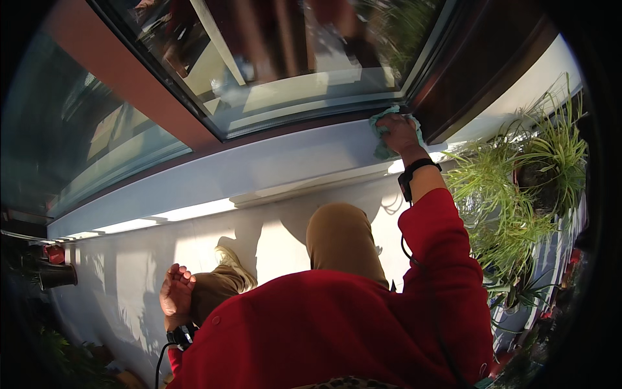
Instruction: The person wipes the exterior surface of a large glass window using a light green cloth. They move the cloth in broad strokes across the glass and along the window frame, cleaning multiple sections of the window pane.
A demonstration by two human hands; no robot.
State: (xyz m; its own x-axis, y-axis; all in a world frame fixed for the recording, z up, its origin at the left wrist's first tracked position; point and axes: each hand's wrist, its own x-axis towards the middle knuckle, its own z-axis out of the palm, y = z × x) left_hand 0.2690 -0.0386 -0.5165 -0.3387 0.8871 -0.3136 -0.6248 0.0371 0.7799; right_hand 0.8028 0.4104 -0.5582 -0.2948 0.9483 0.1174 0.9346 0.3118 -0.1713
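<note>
My right hand point(399, 132) holds a crumpled green cloth point(381, 150) against the right end of the pale window sill point(291, 146), at the bottom corner of the dark window frame point(311, 116). Parts of the cloth stick out on both sides of the fingers. Palm up, with nothing in it and the fingers slightly curled, my left hand point(177, 291) rests beside my bent left leg. Both wrists wear black straps with cables. The glass pane point(291, 92) above the sill shows reflections.
Spider plants point(510, 204) crowd the right side, close to my right arm. A dark plant pot point(58, 276) and a red object point(54, 254) stand at the far left. More foliage lies at the lower left. A reddish-brown frame post point(131, 73) divides the glass panes.
</note>
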